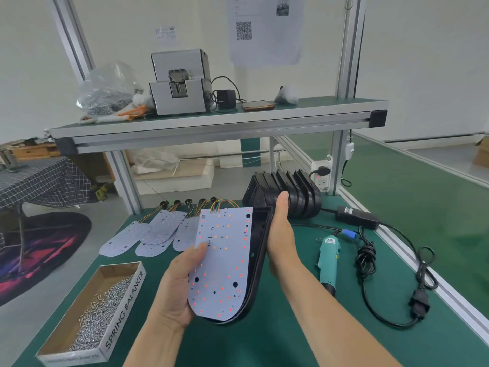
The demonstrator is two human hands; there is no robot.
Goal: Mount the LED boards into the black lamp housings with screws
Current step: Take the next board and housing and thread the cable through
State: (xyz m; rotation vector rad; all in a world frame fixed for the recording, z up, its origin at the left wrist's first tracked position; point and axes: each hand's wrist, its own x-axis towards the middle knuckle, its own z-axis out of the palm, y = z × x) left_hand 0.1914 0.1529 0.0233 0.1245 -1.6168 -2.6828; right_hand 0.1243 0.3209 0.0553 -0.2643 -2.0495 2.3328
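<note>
Head view looks down on a green worktop, where both hands are held up just above it with the work between them. The left hand holds an LED board by its left edge, thumb pressed on the white face and the other fingers curled out of sight underneath. The right hand grips a black lamp housing from the right side, thumb pointing up along its top corner and the fingers hidden behind it. The board lies over the open face of the housing, covering most of it, so that only the black rim shows along the right side and round the curved lower end. I cannot tell whether the board is fully seated. Coloured wires loop from the board's straight top edge.

Behind the right hand, a row of more black housings stands on edge, packed close together. To the left of the held board, several spare boards lie flat and overlapping, their wires at the far end. Near the left forearm sits a cardboard box marked SPRING BALANCER, partly filled with silver screws. Right of the right forearm lies a teal electric screwdriver, and beside it a coiled black cable running from a black power adapter.
</note>
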